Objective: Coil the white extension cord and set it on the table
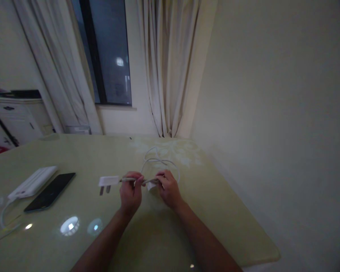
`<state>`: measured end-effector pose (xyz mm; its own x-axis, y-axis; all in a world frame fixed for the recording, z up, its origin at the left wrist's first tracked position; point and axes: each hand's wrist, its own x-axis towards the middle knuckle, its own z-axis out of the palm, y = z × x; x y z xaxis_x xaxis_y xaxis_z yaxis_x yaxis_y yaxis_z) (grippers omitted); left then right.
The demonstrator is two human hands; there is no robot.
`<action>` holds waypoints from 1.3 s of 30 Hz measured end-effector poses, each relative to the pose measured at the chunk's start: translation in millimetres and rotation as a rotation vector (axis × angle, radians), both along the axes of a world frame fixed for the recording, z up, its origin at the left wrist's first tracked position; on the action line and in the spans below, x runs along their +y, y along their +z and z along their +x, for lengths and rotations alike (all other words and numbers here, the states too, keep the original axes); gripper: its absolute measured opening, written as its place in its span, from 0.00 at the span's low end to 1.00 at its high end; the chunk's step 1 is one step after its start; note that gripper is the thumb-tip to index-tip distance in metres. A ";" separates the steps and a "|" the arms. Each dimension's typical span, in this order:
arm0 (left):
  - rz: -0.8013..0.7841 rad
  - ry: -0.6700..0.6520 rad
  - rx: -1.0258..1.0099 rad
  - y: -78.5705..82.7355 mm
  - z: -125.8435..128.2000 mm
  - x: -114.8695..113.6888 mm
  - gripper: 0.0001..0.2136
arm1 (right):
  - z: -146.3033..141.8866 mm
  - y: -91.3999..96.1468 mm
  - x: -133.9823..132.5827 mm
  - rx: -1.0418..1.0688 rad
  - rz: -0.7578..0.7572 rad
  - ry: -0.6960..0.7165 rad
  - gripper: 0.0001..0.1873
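Note:
My left hand (130, 193) is closed around a white charging cable (158, 161) near the end that goes into a white plug adapter (108, 181), which hangs out to the left with its prongs down. My right hand (167, 189) pinches the same cable a little to the right, close to the left hand. The rest of the cable loops on the table behind my hands.
A green glossy table (221, 211) stands against a pale wall on the right. A white power bank (32, 182) with a short cable and a black phone (51, 191) lie at the left. Curtains and a dark window (107, 53) are behind.

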<state>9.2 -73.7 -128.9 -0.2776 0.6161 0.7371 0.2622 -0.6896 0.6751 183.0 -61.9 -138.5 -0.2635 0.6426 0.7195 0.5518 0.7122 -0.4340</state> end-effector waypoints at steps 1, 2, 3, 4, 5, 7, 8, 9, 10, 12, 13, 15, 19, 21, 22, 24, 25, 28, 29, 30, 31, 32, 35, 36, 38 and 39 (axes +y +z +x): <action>-0.013 0.019 -0.046 2.9 -0.8 -0.2 0.09 | 1.5 3.4 -1.6 -0.042 0.009 0.045 0.13; -0.021 0.048 -0.088 6.6 -1.9 -0.3 0.10 | 2.8 7.3 -3.6 -0.084 0.016 0.091 0.12; -0.026 0.080 -0.126 10.8 -3.0 -0.3 0.11 | 3.8 11.5 -6.0 -0.123 0.025 0.136 0.11; -0.033 0.105 -0.160 15.1 -4.1 -0.2 0.13 | 4.5 15.4 -8.4 -0.161 0.037 0.176 0.10; -0.047 0.114 -0.193 19.4 -5.1 0.0 0.14 | 4.8 19.0 -10.8 -0.196 0.057 0.206 0.09; -0.113 0.070 -0.243 25.9 -6.2 0.6 0.15 | 5.2 24.2 -14.8 -0.253 0.111 0.242 0.08; -0.164 0.021 -0.254 27.7 -6.4 1.3 0.16 | 5.7 26.0 -16.3 -0.273 0.139 0.248 0.08; -0.224 -0.041 -0.254 28.4 -6.5 2.2 0.17 | 6.6 27.3 -17.4 -0.287 0.169 0.246 0.08; -0.288 -0.108 -0.248 28.0 -6.6 3.6 0.18 | 8.0 28.4 -18.1 -0.291 0.198 0.235 0.08; -0.406 -0.232 -0.248 24.7 -6.3 7.0 0.20 | 12.0 30.4 -19.1 -0.281 0.256 0.199 0.10; -0.453 -0.278 -0.269 22.4 -6.0 8.9 0.21 | 14.4 31.6 -19.6 -0.271 0.284 0.180 0.12; -0.513 -0.323 -0.351 18.2 -4.5 12.1 0.21 | 18.7 34.2 -20.8 -0.268 0.328 0.151 0.15; -0.560 -0.332 -0.521 15.2 0.8 13.7 0.20 | 21.7 38.7 -24.2 -0.321 0.357 0.173 0.14; -0.576 -0.334 -0.559 14.6 3.8 12.8 0.20 | 21.0 39.3 -26.0 -0.329 0.381 0.205 0.13; -0.585 -0.337 -0.568 13.6 5.3 12.2 0.19 | 20.3 39.2 -26.9 -0.335 0.398 0.218 0.14; -0.610 -0.363 -0.572 9.8 8.4 11.4 0.18 | 18.8 38.1 -28.5 -0.345 0.444 0.231 0.16; -0.631 -0.395 -0.577 7.0 10.0 11.1 0.18 | 17.8 37.1 -29.2 -0.346 0.469 0.232 0.18; -0.715 -0.546 -0.623 -1.7 15.4 10.6 0.18 | 15.1 33.1 -29.6 -0.308 0.545 0.208 0.21; -0.733 -0.589 -0.650 -3.8 17.3 10.5 0.18 | 14.4 32.0 -29.2 -0.282 0.570 0.197 0.20; -0.738 -0.614 -0.684 -5.0 19.1 10.6 0.19 | 13.8 31.1 -28.6 -0.254 0.594 0.185 0.20; -0.730 -0.621 -0.722 -5.4 20.7 10.9 0.20 | 13.1 30.8 -28.1 -0.226 0.620 0.173 0.19; -0.712 -0.611 -0.759 -4.6 21.8 11.8 0.20 | 12.3 31.0 -27.8 -0.200 0.643 0.161 0.18; -0.668 -0.492 -0.878 3.9 19.3 18.6 0.15 | 8.4 34.3 -30.8 -0.143 0.642 0.139 0.16; -0.664 -0.442 -0.927 8.8 15.0 22.5 0.12 | 7.3 35.9 -33.7 -0.114 0.617 0.133 0.15; -0.651 -0.339 -1.032 21.5 -1.2 31.2 0.07 | 8.3 38.9 -43.0 -0.002 0.535 0.130 0.11; -0.633 -0.294 -1.080 29.0 -13.4 35.2 0.07 | 11.5 40.3 -49.5 0.081 0.456 0.125 0.08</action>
